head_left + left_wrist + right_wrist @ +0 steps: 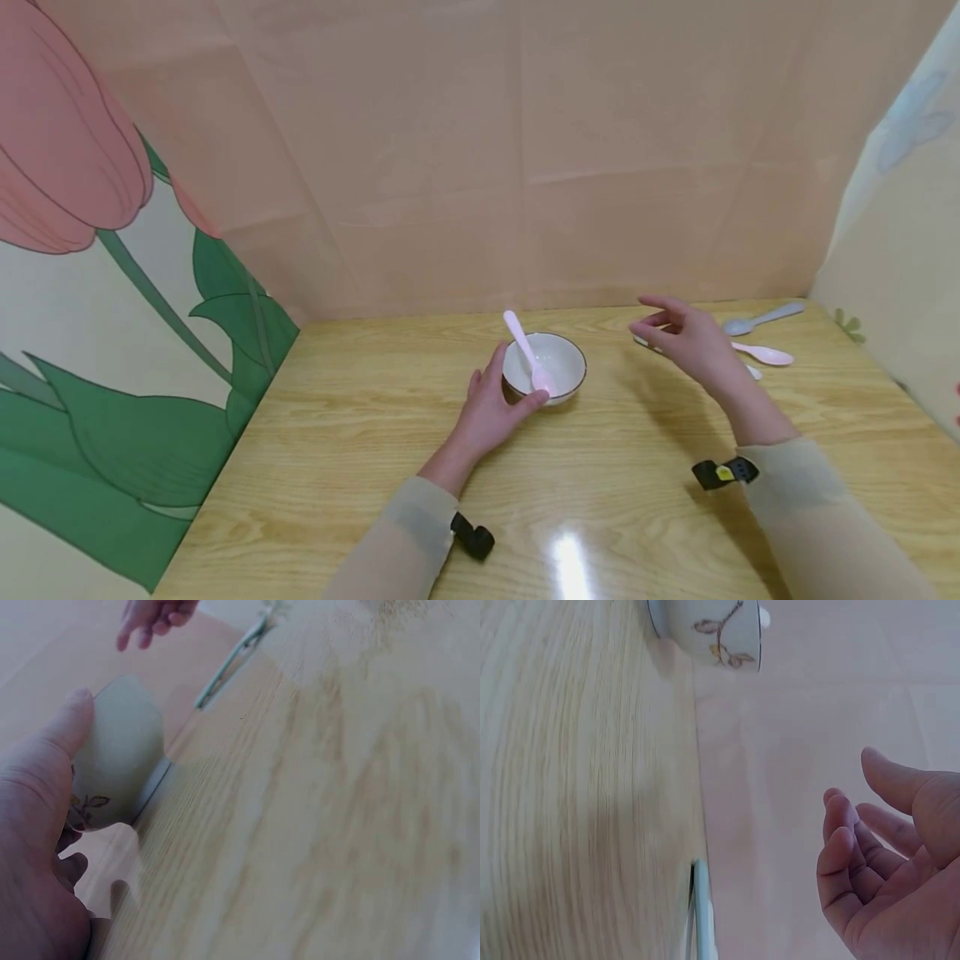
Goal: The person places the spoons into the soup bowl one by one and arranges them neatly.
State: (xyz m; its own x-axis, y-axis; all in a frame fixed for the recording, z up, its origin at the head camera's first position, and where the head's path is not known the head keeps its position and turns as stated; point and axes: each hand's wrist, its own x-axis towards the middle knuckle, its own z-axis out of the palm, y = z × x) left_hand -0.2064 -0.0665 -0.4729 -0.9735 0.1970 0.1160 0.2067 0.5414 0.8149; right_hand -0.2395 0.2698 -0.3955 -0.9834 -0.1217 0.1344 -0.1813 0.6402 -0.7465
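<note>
A small white bowl (566,350) with a dark rim stands on the wooden table. My left hand (491,412) grips it from the left, thumb at the near rim and fingers round the far side. Inside leans a light pink spoon (522,340), its handle sticking up past the back rim. The left wrist view shows the thumb against the bowl's outside (124,750), which bears a floral sprig. To the right, my right hand (693,346) hovers above several spoons with fingers loosely bent and nothing held. It partly covers a pale spoon (645,342).
Beyond the right hand lie a grey-blue spoon (765,318) and a pink spoon (768,355). A pinkish cloth (420,167) hangs along the table's back edge. Printed panels with a tulip (67,133) on the left and pale flowers on the right flank the table (360,467).
</note>
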